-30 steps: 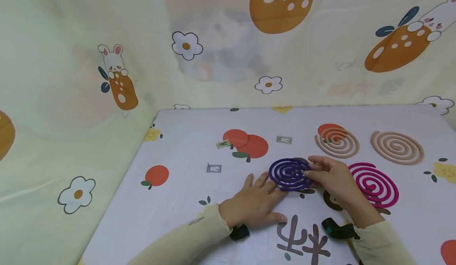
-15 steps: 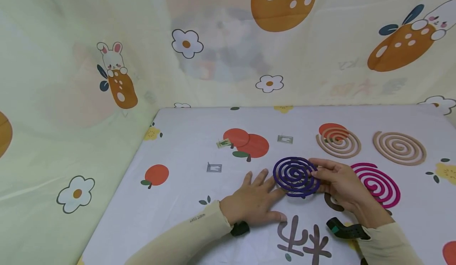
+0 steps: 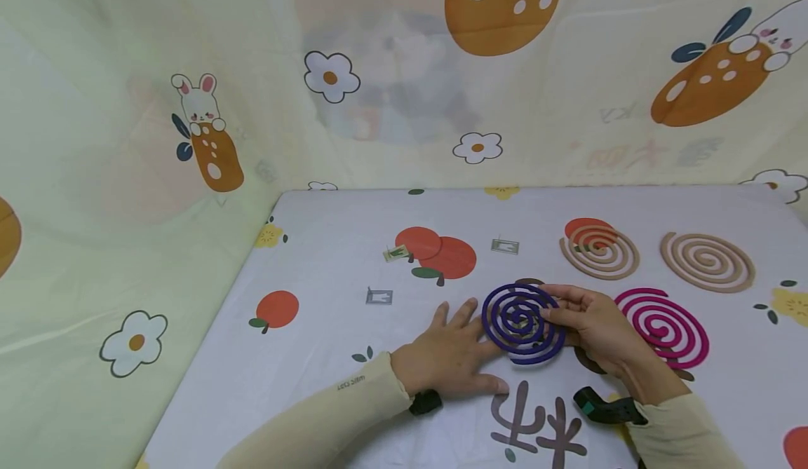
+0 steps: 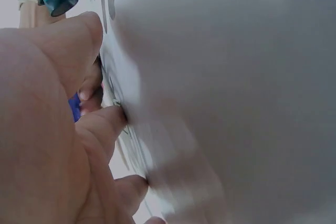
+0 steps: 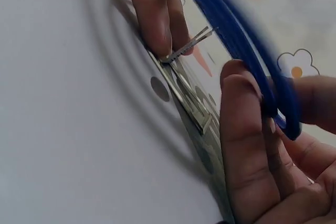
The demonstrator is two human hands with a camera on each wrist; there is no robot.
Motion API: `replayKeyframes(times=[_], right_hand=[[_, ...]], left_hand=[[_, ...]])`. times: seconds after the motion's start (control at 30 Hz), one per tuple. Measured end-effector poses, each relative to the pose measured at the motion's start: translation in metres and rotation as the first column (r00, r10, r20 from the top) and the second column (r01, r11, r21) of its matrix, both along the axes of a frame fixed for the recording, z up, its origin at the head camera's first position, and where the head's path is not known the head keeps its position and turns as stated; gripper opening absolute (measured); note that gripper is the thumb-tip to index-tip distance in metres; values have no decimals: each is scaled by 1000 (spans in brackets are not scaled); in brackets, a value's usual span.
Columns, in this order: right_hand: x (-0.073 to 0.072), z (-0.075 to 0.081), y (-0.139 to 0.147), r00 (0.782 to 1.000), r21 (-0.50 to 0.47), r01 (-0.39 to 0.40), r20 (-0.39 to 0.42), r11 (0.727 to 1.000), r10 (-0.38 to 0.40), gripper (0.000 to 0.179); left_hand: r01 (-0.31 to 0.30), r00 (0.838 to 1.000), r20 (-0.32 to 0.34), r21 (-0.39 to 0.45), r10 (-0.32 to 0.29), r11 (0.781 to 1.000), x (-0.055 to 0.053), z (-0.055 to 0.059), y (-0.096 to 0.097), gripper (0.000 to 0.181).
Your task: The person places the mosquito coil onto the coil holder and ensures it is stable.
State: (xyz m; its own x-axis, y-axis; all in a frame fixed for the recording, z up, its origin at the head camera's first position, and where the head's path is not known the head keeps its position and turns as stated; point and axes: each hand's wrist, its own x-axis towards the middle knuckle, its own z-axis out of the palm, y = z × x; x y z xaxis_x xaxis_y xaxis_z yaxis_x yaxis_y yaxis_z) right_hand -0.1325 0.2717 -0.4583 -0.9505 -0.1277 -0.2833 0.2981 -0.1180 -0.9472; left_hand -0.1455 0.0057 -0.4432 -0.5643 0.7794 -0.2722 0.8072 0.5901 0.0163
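A dark blue mosquito coil [image 3: 520,320] is tilted over the table, its right rim pinched between the thumb and fingers of my right hand [image 3: 596,329]. Beneath it, in the right wrist view, a small metal coil stand [image 5: 203,121] lies on the cloth. Its thin raised prong points up to the underside of the coil. Just left of the coil, my left hand [image 3: 451,360] is spread with fingertips down on the cloth. In the right wrist view a left fingertip [image 5: 157,45] presses at the stand's edge. The head view shows the stand mostly hidden behind the coil.
A magenta coil [image 3: 659,327] lies right of my right hand, partly covered by it. Two tan coils, one left [image 3: 602,248] and one right [image 3: 703,259], lie farther back. Small metal stands [image 3: 379,297] are scattered left and behind. A printed curtain [image 3: 391,153] rises behind the table.
My right hand has brought the blue coil slightly right and toward me, tilting it so its near edge hangs lower. My left hand has stayed in place.
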Motion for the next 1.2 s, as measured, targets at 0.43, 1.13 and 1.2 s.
replayKeyframes(times=[0.43,1.13,1.2], right_hand=[[-1,0,-1,1000,29,-26,-7,999,27,33],[-2,-1,-8,991,187,36,-130,982,-12,46],[-2,-1,-8,991,192,45,-131,980,-20,46]], left_hand=[[-25,999,26,-9,25,1000,-9,-2,0,79],[-19,999,44,-22,20,1000,-11,0,-1,77],[-19,999,48,-21,20,1000,-11,0,-1,77]])
